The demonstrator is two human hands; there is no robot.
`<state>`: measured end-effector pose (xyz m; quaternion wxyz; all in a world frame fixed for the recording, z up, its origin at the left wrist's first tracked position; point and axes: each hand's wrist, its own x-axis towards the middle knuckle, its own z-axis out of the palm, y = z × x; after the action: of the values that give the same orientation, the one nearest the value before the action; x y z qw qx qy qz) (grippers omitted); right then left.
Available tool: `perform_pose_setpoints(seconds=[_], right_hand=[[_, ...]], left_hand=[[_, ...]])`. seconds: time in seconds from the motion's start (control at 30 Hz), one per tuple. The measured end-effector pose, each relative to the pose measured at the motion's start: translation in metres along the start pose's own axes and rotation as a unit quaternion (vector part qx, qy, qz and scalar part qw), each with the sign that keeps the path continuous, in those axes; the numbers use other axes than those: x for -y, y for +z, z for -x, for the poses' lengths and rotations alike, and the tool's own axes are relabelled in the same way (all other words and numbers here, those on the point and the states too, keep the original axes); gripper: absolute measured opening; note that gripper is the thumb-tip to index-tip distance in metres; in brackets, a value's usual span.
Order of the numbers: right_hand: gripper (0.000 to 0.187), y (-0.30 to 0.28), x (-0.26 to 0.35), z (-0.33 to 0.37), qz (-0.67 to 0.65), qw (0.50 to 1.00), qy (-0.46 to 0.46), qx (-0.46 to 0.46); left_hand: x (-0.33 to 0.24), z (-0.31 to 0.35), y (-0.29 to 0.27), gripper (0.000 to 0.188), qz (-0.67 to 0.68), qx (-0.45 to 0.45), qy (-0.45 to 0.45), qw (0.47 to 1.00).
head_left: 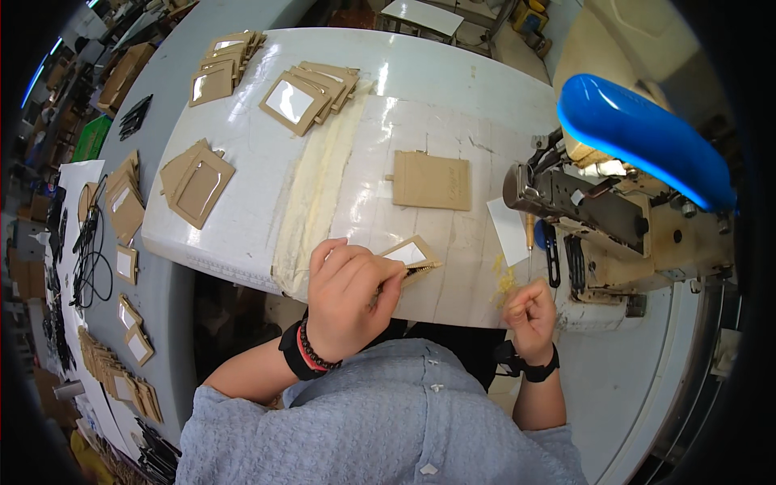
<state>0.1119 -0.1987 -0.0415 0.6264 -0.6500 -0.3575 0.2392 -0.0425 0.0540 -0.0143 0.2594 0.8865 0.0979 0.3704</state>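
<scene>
My left hand (346, 295) pinches a tan card holder (414, 252) near the table's front edge. A white window and a toothed zipper edge show on it; its left part is hidden behind my fingers. My right hand (531, 319) is closed, its fingertips pressed together, to the right of the holder and apart from it. Whatever those fingers hold, if anything, is too small to make out. Farther back, another tan card holder (432, 182) lies flat on the table (339, 234).
A sewing machine (578, 206) with a blue cover (647, 133) stands at the right. Beside it lie an awl (530, 232), white card (506, 226) and yellow scraps (506, 279). Card holder stacks (301, 99) occupy the back left; more holders (117, 372) and black cables (93, 242) lie farther left.
</scene>
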Motion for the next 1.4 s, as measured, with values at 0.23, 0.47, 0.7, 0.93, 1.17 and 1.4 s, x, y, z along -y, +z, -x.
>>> perform_pose_setpoints(seconds=[0.23, 0.47, 0.7, 0.93, 1.17, 1.4], right_hand=[[0.026, 0.0, -0.009, -0.016, -0.157, 0.986, -0.042, -0.02], [0.015, 0.011, -0.009, -0.016, -0.229, 0.949, 0.064, -0.208], [0.012, -0.003, -0.02, -0.009, -0.127, 0.973, 0.042, -0.187], [0.011, 0.005, -0.021, -0.001, 0.0, 0.982, 0.051, -0.182], [0.011, 0.014, -0.022, -0.004, 0.032, 0.984, 0.036, -0.174], [0.011, 0.022, -0.013, 0.001, 0.188, 0.974, 0.064, -0.109]], left_hand=[[0.008, 0.001, 0.005, 0.011, 0.09, 0.012, -0.124, 0.988], [-0.003, 0.014, 0.012, 0.018, 0.119, 0.077, -0.078, 0.987], [-0.012, 0.036, 0.026, 0.023, 0.021, 0.161, 0.009, 0.987], [0.004, 0.021, 0.012, 0.032, 0.021, 0.118, 0.041, 0.992], [0.005, 0.025, 0.012, 0.038, -0.04, 0.29, 0.081, 0.953], [0.014, -0.012, 0.005, 0.067, 0.053, 0.294, -0.023, 0.954]])
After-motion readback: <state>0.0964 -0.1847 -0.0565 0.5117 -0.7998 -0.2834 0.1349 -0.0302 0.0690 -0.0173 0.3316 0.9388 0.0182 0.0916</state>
